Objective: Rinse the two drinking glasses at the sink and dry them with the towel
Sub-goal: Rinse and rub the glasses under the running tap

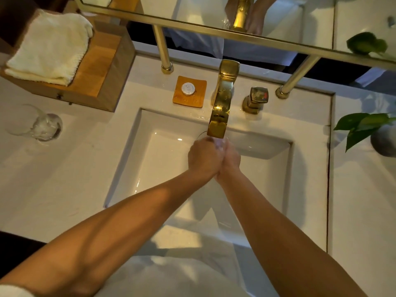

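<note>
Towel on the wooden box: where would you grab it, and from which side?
Probably by its near edge, coming from the front. The towel lies folded flat on the wooden box, and its layers show stacked along that edge, so a pinch there, thumb on top, should lift the whole fold together.

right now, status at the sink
Left hand and right hand both grip held glass under faucet. Second glass on left counter. Towel folded on box. Nothing in the way.
</note>
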